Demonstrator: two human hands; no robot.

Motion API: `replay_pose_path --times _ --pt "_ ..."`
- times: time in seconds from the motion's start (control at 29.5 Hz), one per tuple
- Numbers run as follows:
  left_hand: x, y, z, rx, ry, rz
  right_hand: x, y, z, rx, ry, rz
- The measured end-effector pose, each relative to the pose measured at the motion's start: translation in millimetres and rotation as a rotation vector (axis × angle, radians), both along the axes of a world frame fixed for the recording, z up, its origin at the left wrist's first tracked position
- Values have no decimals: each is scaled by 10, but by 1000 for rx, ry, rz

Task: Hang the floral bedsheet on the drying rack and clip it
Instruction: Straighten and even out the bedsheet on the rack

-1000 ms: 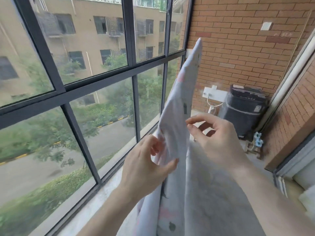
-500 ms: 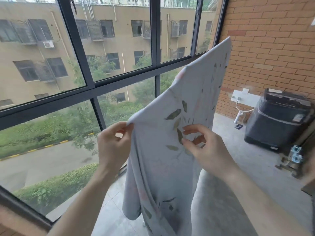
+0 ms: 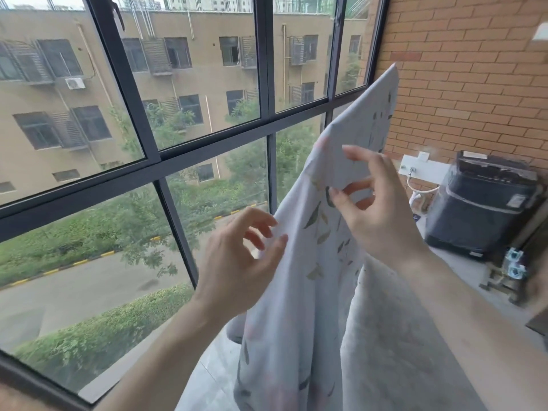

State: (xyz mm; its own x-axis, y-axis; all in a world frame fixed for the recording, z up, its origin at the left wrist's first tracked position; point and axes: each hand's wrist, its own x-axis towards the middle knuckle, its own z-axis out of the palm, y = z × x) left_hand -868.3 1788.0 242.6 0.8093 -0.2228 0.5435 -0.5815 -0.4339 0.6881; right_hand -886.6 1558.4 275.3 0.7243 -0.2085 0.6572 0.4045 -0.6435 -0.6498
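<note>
We see the floral bedsheet [image 3: 335, 292] held up in the centre and lower right of the frame, its pale fabric printed with green leaves and faint pink blooms. One long edge climbs to a point in the upper right, against the brick wall [image 3: 462, 78], and we cannot tell what holds that top corner up. The rest of the sheet falls in loose folds to the bottom edge of the frame.

Our left hand [image 3: 237, 262] sits at lower centre, at the sheet's left edge. Its fingers are spread and only gently bent, the thumb tip touching the hem, so this grip is loose and open rather than closed on the cloth.

Our right hand [image 3: 376, 212] is right of centre, a little higher. Its thumb and a bent finger pinch a small fold of the fabric beside a dark leaf, while the forefinger stretches up over the sheet.

Behind the hands, the dark-framed window [image 3: 207, 149] fills the left and middle of the frame, showing a tan building, trees, hedges and a road. At the right edge a dark washing machine [image 3: 480, 203] stands on the tiled floor [image 3: 213, 375] close to the brick wall, with a white hose and wall outlet just to its left.
</note>
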Motion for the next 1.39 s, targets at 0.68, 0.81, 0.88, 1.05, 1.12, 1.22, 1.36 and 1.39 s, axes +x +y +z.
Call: replay_pose_path --times 0.68,0.81,0.88,1.05,1.12,1.22,1.36,1.39 --pt "110 -602 67 -64 9 292 735 -491 375 -455 -68 293" --pt "97 -734 295 -134 -101 488 848 -714 545 -574 -30 347" --pt "132 -777 389 -130 -148 567 934 -805 633 -613 -24 369" --pt "148 -815 296 36 108 636 1136 -1001 658 -642 32 401" --pt "70 -814 244 20 158 585 1215 -1078 612 -604 33 384" --pt "-137 -811 179 -18 202 574 1257 -1150 593 -535 36 411" --pt "-333 -784 53 -40 396 440 1256 -1074 586 -517 38 454" --pt "-352 -787 32 -33 431 410 1252 -1054 571 -510 37 461"
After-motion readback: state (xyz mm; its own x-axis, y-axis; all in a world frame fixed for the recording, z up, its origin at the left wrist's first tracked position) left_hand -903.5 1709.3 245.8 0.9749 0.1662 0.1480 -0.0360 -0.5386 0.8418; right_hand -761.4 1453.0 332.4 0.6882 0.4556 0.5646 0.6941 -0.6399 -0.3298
